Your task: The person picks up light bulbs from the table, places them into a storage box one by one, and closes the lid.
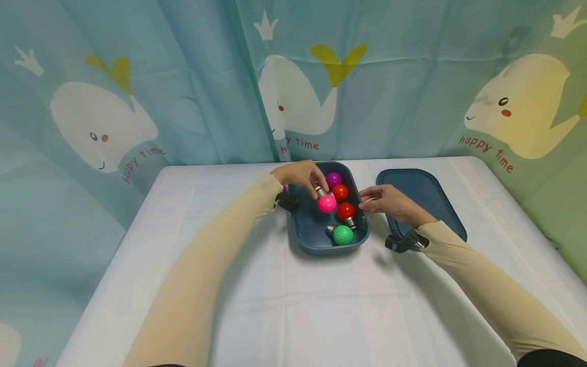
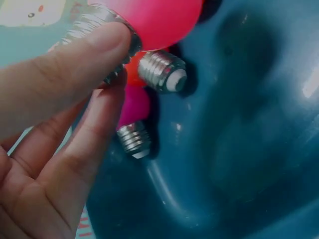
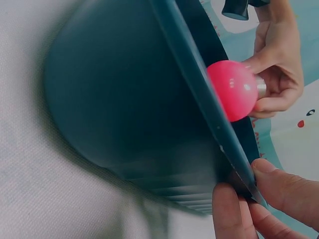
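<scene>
My left hand pinches a pink light bulb by its silver screw base, over the dark blue box. In the left wrist view the thumb and fingers press on the metal threads of that bulb. Inside the box lie a purple bulb, two red bulbs and a dimpled green bulb. At the box's right side, my right hand grips the rim, thumb on one side and fingers on the other.
A dark blue lid lies flat on the white tablecloth to the right of the box, partly under the right forearm. Behind the table hangs a curtain printed with whales.
</scene>
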Action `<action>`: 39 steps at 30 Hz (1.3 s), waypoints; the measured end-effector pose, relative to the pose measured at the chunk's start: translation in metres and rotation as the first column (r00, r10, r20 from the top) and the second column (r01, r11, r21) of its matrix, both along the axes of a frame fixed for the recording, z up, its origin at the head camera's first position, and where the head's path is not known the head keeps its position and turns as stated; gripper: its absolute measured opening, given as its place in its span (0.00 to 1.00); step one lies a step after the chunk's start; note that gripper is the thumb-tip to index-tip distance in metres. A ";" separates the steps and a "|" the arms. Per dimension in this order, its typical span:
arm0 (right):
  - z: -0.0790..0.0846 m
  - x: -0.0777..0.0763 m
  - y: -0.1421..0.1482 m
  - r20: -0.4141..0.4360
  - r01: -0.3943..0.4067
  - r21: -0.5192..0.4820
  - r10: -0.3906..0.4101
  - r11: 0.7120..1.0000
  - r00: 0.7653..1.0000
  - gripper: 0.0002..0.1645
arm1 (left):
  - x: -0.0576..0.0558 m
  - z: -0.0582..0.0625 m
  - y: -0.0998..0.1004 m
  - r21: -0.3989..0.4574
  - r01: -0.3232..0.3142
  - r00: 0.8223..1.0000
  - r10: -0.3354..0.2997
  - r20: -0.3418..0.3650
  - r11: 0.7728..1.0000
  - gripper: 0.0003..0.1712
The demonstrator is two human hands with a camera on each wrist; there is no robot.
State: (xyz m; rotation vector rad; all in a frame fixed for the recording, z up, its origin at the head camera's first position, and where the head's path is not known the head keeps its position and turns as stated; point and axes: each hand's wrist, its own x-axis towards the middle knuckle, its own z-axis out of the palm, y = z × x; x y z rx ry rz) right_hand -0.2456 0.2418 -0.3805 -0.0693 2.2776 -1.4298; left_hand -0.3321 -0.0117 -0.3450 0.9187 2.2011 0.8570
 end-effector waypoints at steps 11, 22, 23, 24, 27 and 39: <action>0.000 0.000 0.001 -0.003 0.000 0.005 0.000 1.000 1.000 0.31 | -0.003 -0.012 0.008 -0.042 0.041 0.999 -0.040 0.035 0.998 0.18; 0.000 -0.001 0.000 -0.001 0.000 0.012 0.000 1.000 1.000 0.30 | -0.003 -0.022 0.013 -0.059 0.069 0.997 -0.066 0.045 0.996 0.20; 0.000 -0.001 0.000 -0.001 0.000 0.012 0.000 1.000 1.000 0.30 | -0.003 -0.022 0.013 -0.061 0.067 0.997 -0.065 0.044 0.996 0.20; 0.000 -0.001 0.000 -0.001 -0.001 0.012 0.001 1.000 1.000 0.30 | -0.003 -0.023 0.013 -0.062 0.066 0.997 -0.064 0.042 0.996 0.20; 0.000 -0.001 0.000 0.002 0.001 0.009 -0.001 1.000 1.000 0.30 | -0.002 -0.023 0.013 -0.063 0.064 0.997 -0.062 0.036 0.996 0.19; 0.001 0.000 0.000 0.004 -0.002 -0.002 0.002 1.000 1.000 0.30 | -0.002 -0.027 0.013 -0.141 0.040 0.999 -0.042 -0.013 0.989 0.18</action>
